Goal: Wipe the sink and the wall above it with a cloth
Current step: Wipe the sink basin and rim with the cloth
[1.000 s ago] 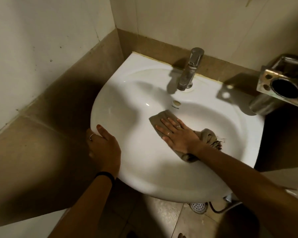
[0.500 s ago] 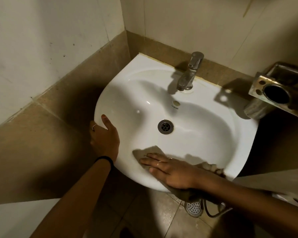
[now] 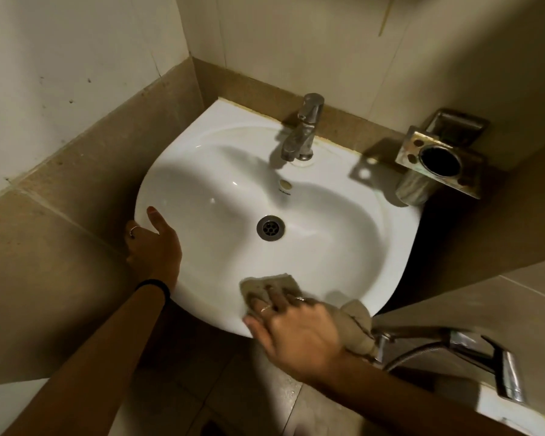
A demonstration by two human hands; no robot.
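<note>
A white ceramic sink (image 3: 208,184) is fixed in a tiled corner, with a metal tap (image 3: 301,133) at its back and a drain (image 3: 270,227) in the bowl. My right hand (image 3: 296,332) presses a beige cloth (image 3: 265,286) flat on the sink's near rim; the rest of the cloth bunches beside my wrist at the right. My left hand (image 3: 153,243) grips the sink's left edge, thumb on the rim, fingers hidden behind it. The wall (image 3: 312,42) above the sink has pale tiles over a brown band.
A metal cup holder (image 3: 441,162) is mounted on the wall right of the tap. A chrome spray handle with a hose (image 3: 472,350) sticks out at the lower right, close to my right wrist. Tiled floor shows below the sink.
My right hand drew the cloth from over the drain to the sink's near rim, then slid it right along the rim. My left hand stayed on the left edge.
</note>
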